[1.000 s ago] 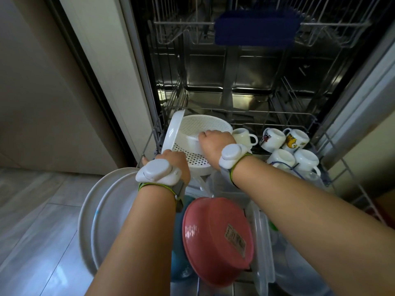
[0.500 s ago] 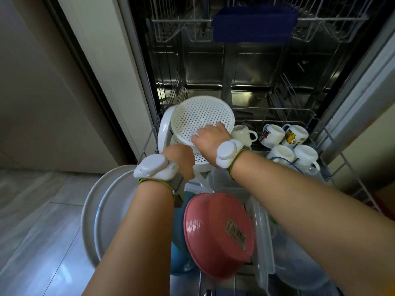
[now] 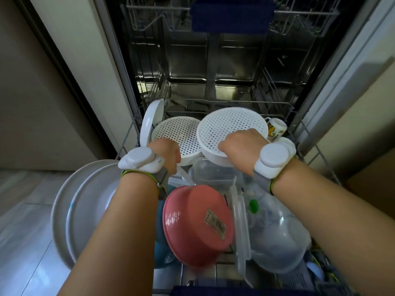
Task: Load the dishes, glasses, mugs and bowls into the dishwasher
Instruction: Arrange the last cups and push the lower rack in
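The lower rack [image 3: 275, 103] of the open dishwasher is pulled out below me. Two white perforated colanders stand tilted at its back. My left hand [image 3: 168, 153] curls over the lower rim of the left colander [image 3: 176, 133]. My right hand [image 3: 239, 146] grips the near rim of the right colander [image 3: 232, 124], which is held up with its holed bottom facing me. A white plate [image 3: 149, 122] stands upright left of them. One printed mug [image 3: 275, 127] shows behind the right colander; the other mugs are hidden.
A pink bowl [image 3: 196, 227] lies upturned in the rack's middle, over a blue bowl [image 3: 162, 253]. Large white plates [image 3: 79, 210] stand at the left. Clear plastic boxes [image 3: 213, 174], a lid [image 3: 240, 223] and a clear dome [image 3: 277, 244] fill the right. The upper rack [image 3: 149, 18] hangs above.
My right hand has lifted the upper colander off the other and carried it to the right, where it now covers most of the mugs. My left hand stays at the left colander.
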A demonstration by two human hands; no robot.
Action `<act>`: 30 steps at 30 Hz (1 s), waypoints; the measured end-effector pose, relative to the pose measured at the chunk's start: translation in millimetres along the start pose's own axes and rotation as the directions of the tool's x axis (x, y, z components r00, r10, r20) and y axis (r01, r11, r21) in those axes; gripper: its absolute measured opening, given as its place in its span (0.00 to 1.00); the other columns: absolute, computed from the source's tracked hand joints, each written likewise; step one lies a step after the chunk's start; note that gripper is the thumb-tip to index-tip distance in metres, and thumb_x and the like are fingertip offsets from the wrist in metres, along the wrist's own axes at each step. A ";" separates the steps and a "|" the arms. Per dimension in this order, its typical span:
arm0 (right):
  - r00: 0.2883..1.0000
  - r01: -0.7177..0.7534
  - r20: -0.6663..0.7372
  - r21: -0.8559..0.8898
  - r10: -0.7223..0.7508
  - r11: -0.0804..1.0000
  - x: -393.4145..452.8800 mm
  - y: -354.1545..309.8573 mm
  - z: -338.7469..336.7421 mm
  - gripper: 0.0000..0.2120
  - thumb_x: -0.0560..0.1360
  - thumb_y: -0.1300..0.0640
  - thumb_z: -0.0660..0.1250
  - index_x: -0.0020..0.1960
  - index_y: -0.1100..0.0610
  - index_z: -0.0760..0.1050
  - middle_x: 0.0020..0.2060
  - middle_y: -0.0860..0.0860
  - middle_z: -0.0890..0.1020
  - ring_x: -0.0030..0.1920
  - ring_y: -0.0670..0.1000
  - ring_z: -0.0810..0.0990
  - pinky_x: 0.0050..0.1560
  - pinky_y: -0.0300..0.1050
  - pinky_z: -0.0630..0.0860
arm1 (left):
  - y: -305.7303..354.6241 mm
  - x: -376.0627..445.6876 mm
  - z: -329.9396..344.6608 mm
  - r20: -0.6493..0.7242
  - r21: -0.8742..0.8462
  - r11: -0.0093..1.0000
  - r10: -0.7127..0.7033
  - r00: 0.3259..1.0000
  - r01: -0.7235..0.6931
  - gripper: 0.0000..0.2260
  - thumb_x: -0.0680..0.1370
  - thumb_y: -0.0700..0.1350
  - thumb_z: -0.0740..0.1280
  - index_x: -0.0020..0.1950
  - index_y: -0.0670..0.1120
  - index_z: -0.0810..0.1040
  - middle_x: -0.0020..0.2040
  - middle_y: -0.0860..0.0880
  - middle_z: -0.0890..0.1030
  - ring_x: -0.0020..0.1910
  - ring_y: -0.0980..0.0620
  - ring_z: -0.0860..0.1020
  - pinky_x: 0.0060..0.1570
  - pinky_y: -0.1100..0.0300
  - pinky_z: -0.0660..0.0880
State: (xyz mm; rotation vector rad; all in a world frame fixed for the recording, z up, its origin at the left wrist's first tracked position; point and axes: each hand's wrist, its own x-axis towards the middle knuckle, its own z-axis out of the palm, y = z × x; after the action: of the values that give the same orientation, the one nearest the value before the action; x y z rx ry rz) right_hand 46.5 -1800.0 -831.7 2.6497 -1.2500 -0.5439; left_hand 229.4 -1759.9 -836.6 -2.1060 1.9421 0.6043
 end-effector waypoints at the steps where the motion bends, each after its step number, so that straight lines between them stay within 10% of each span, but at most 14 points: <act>1: 1.000 -0.001 0.001 0.029 0.001 1.000 -2.9 1.5 6.1 0.16 0.76 0.64 0.59 0.61 0.54 0.73 0.56 0.53 0.77 0.59 0.57 0.75 0.51 0.51 0.66 | 0.4 -0.2 1.5 -0.001 0.001 1.000 0.001 1.000 -0.001 0.16 0.75 0.42 0.70 0.63 0.48 0.77 0.60 0.49 0.78 0.57 0.50 0.76 0.57 0.60 0.73; 7: 0.999 -0.020 0.037 0.141 0.015 0.990 -7.1 5.3 24.9 0.14 0.77 0.65 0.56 0.36 0.53 0.61 0.34 0.49 0.63 0.44 0.53 0.67 0.31 0.40 0.55 | 1.2 2.7 6.3 -0.031 -0.006 1.000 -0.020 0.999 0.020 0.17 0.74 0.42 0.71 0.63 0.49 0.78 0.61 0.49 0.79 0.59 0.48 0.77 0.59 0.59 0.74; 17: 0.957 -0.126 0.281 0.199 0.067 0.972 -3.1 1.3 15.9 0.12 0.80 0.64 0.56 0.38 0.57 0.62 0.36 0.51 0.65 0.34 0.50 0.64 0.32 0.40 0.60 | 9.2 5.5 8.6 0.003 0.087 0.996 -0.022 1.000 0.022 0.12 0.76 0.41 0.68 0.58 0.48 0.82 0.55 0.49 0.81 0.50 0.49 0.77 0.48 0.61 0.73; 24: 0.990 -0.093 0.126 0.233 0.065 0.968 -11.6 4.0 16.5 0.08 0.79 0.60 0.58 0.56 0.58 0.73 0.48 0.52 0.75 0.48 0.53 0.72 0.44 0.40 0.63 | 4.2 -7.0 -0.1 -0.100 0.001 1.000 0.022 0.995 -0.022 0.07 0.73 0.42 0.73 0.50 0.49 0.84 0.49 0.51 0.82 0.46 0.51 0.78 0.43 0.62 0.72; 30: 0.992 -0.043 -0.105 0.282 0.075 0.958 -10.5 -4.1 5.8 0.04 0.76 0.61 0.60 0.46 0.56 0.73 0.36 0.49 0.71 0.42 0.52 0.72 0.37 0.41 0.64 | -2.0 -24.4 -20.4 -0.330 -0.084 0.995 0.028 0.944 -0.058 0.07 0.72 0.39 0.71 0.43 0.51 0.78 0.44 0.50 0.79 0.47 0.48 0.77 0.45 0.60 0.71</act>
State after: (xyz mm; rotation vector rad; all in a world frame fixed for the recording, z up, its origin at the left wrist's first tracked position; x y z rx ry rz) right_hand 41.0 -1789.3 -835.6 2.8085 -1.4614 -0.2134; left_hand 233.3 -1746.3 -808.0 -2.3540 2.1744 0.3739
